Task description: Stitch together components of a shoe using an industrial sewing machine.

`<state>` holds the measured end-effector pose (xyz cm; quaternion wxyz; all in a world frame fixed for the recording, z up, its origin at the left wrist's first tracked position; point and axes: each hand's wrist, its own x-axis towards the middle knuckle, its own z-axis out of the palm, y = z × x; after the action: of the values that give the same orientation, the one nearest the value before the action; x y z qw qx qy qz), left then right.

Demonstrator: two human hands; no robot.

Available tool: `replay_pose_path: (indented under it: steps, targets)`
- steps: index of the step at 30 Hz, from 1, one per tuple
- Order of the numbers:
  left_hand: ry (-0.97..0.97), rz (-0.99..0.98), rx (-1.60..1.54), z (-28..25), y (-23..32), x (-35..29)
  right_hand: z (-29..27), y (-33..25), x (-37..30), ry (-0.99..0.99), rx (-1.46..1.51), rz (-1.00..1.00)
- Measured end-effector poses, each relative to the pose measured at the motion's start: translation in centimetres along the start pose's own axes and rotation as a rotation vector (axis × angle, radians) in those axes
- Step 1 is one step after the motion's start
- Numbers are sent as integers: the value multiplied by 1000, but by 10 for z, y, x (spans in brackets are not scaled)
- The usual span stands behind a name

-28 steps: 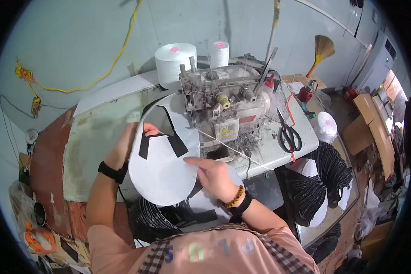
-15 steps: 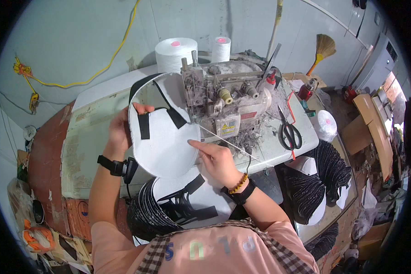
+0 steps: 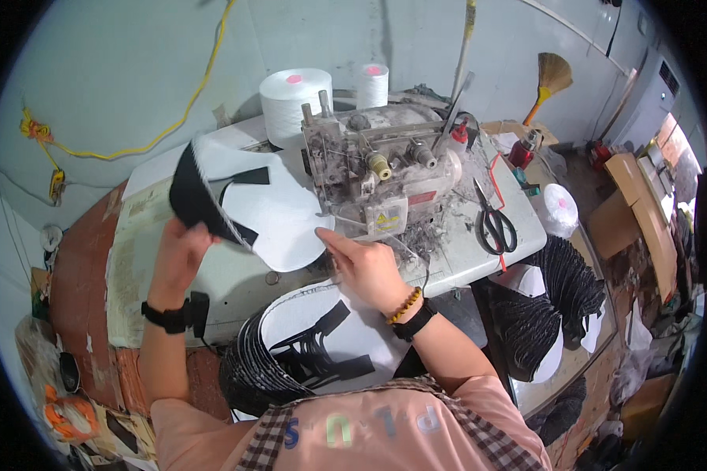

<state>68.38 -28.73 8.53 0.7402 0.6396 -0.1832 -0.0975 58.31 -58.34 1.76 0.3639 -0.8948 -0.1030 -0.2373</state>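
White-and-black fabric piece [image 3: 271, 212]: on the counter [image 3: 143, 263], left of the sewing machine [image 3: 404, 187]; white face up, black-backed left side raised and folded inward; right edge against or just beside the machine's front end. Needle contact: hidden from where I stand.

Left hand [image 3: 184, 255]: pinching the lower edge of the black side between thumb and fingers, holding that side up.

Right hand [image 3: 368, 275]: forefinger extended onto the white face near the machine; other fingers bent beneath. Whether these grip the fabric: cannot tell.

Step in hand: judged to be positioning the curved edge at the machine, left hand steering, right forefinger steadying.

Next move calls for: in my judgement, edge flat and in line with the machine, raised side clear of its head, right fingertip clear of the working parts.

Count, piece in hand: one.

Count, sewing machine: one, coated in lint.

Count, white thread cones [image 3: 294, 110] on the counter: two, one large, one small, behind the machine.

Count, wrapped white roll [image 3: 558, 210]: one, off the counter's right end.

Count, black-handled scissors [image 3: 496, 229]: one pair, right of the machine.

Count, stack of similar pieces [image 3: 306, 349]: one, in front of the wearer; layers too tight to number.

Count, fanned black-and-white bundles [image 3: 526, 334]: two at right, layers not countable.

Count, wristbands [image 3: 165, 316]: two, one per wrist.

Count, beaded bracelet [image 3: 406, 305]: one, right wrist.

Count, broom [image 3: 554, 77]: one, against the wall.
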Motion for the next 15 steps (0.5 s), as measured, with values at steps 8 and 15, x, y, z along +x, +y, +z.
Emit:
replay_pose_path:
  steps: [8, 15]
  targets:
    - [-183, 467, 1027, 45, 0, -63, -9, 2, 0, -37, 14, 5]
    - [-278, 233, 605, 90, -10, -50, -30, 10, -24, -22, 152, -55]
